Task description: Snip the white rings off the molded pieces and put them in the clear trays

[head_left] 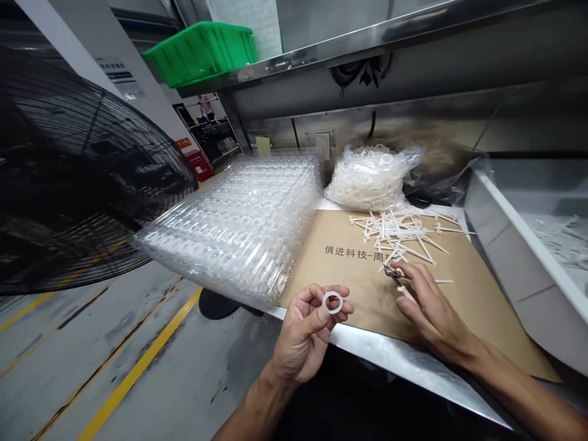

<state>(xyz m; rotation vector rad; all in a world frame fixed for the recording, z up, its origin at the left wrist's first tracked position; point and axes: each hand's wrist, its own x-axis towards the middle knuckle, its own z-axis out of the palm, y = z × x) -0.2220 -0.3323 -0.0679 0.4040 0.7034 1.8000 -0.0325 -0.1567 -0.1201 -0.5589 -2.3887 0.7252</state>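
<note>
The left hand's fingers (339, 291) and thumb pinch a white plastic ring (332, 302) at their tips. The right hand's fingers (416, 277) press together on small dark nippers (392, 275) – just beside them lie white plastic sprues (395, 236) on a kraft-paper sheet (358, 288). Beyond the fingers, on the steel tabletop (390, 355), sit stacked clear trays (234, 229) and a bag of white rings (370, 177).

We note bright, even light, seemingly from above; glare along the steel shelf (349, 46) and plastic trays (229, 229). Faint shadow under the right hand (434, 309). Edges bow wide; the fan (78, 165) falls dark; the wall behind the bag (372, 177) smears soft.
</note>
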